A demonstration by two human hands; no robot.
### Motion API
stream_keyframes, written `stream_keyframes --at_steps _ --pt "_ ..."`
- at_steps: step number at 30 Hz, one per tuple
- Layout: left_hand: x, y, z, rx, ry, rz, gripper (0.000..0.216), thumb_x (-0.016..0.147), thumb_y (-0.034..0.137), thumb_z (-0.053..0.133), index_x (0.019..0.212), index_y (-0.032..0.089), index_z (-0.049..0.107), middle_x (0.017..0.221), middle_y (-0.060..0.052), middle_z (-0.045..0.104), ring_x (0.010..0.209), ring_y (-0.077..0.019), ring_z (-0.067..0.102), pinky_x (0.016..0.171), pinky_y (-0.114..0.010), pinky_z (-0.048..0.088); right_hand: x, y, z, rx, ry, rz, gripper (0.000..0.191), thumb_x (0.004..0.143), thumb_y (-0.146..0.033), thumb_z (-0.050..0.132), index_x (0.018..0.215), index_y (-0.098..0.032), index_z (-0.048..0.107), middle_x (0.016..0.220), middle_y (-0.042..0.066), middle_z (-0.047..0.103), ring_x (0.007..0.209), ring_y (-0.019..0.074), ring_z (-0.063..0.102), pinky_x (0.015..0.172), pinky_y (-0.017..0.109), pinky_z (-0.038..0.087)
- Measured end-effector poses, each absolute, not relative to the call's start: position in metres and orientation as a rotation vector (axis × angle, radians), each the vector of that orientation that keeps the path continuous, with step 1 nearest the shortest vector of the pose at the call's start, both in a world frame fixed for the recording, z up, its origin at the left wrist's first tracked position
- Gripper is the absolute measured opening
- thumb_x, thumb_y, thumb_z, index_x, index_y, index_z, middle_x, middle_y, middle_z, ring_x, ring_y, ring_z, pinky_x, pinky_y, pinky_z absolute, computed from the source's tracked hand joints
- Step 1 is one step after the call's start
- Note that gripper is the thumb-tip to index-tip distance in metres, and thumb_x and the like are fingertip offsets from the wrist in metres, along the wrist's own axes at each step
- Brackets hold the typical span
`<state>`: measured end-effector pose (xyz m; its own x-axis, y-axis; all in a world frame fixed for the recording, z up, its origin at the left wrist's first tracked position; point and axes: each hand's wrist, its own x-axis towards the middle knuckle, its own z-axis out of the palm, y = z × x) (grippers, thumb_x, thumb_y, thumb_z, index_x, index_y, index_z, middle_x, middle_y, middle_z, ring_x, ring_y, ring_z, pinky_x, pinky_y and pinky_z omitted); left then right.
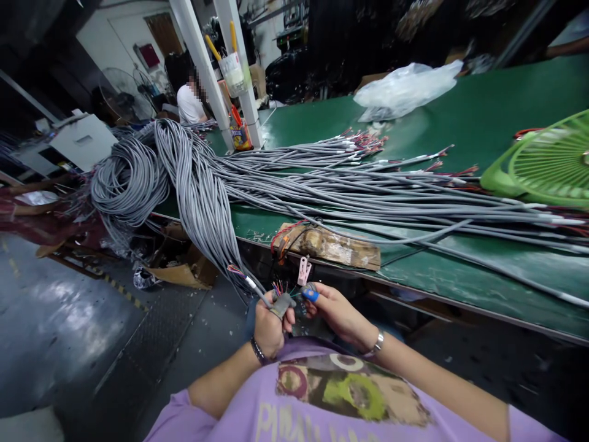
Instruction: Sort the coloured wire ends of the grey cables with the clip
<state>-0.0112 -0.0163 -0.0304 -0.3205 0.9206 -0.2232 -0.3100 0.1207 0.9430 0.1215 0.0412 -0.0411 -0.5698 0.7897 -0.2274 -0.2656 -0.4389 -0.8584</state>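
My left hand (269, 326) is closed around the end of a grey cable (257, 291), whose coloured inner wires (278, 287) fan out above the fist. My right hand (334, 312) pinches at those wire ends, with blue tape on the thumb tip (310, 294). Both hands are held over my lap, just below the front edge of the green table (460, 276). The cable runs up to a large bundle of grey cables (202, 196) hanging over that edge.
Long grey cables (368, 190) with red wire ends lie across the table. A green fan (547, 162) stands at the right, a plastic bag (405, 89) at the back. A worn wooden block (335, 245) sits at the edge. Another person (191, 101) sits beyond white posts.
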Motion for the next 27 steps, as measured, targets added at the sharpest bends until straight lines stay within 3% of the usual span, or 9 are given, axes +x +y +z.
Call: stream_keyframes --at_steps 4,8,14,20,27 --pt "-0.01 -0.017 -0.018 0.638 1.185 1.422 0.033 0.069 0.046 0.065 0.063 0.014 0.058 0.037 0.004 0.051 0.025 -0.0034 0.033 0.028 -0.016 0.018 0.127 0.052 -0.042 -0.82 -0.791 2.136 0.038 0.071 -0.054 0.065 0.072 -0.016 0.06 0.062 -0.001 0.054 0.053 0.0087 0.045 0.055 0.025 0.041" --pt "-0.003 -0.014 -0.009 0.667 1.125 1.369 0.031 0.07 0.044 0.065 0.064 0.014 0.058 0.038 0.003 0.053 0.025 -0.0036 0.033 0.028 -0.016 0.018 0.122 0.064 -0.027 -0.76 -0.87 2.156 0.042 0.069 -0.056 0.065 0.077 -0.015 0.062 0.067 0.001 0.056 0.055 0.0095 0.047 0.055 0.025 0.04" --pt "0.004 -0.008 -0.008 0.673 1.161 1.417 0.032 0.069 0.044 0.066 0.065 0.014 0.057 0.039 0.003 0.054 0.025 -0.0031 0.033 0.027 -0.015 0.018 0.111 0.067 -0.021 -0.89 -1.084 1.712 0.042 0.071 -0.057 0.063 0.062 -0.016 0.06 0.053 -0.002 0.052 0.05 0.0092 0.039 0.05 0.024 0.031" --pt "0.004 -0.007 -0.009 0.73 1.198 1.407 0.029 0.072 0.042 0.064 0.067 0.014 0.058 0.04 0.003 0.055 0.026 -0.0033 0.033 0.027 -0.015 0.019 0.106 0.07 -0.026 -0.627 -0.717 2.167 0.041 0.071 -0.056 0.064 0.081 -0.017 0.066 0.069 0.003 0.062 0.062 0.0141 0.054 0.06 0.027 0.043" --pt "0.005 -0.005 -0.014 0.736 1.244 1.387 0.029 0.073 0.041 0.063 0.064 0.015 0.056 0.039 0.003 0.053 0.025 -0.0034 0.032 0.027 -0.016 0.019 0.099 0.07 -0.024 -0.572 -0.511 2.192 0.029 0.074 -0.045 0.067 0.078 -0.016 0.066 0.067 0.004 0.064 0.063 0.0151 0.057 0.063 0.028 0.045"
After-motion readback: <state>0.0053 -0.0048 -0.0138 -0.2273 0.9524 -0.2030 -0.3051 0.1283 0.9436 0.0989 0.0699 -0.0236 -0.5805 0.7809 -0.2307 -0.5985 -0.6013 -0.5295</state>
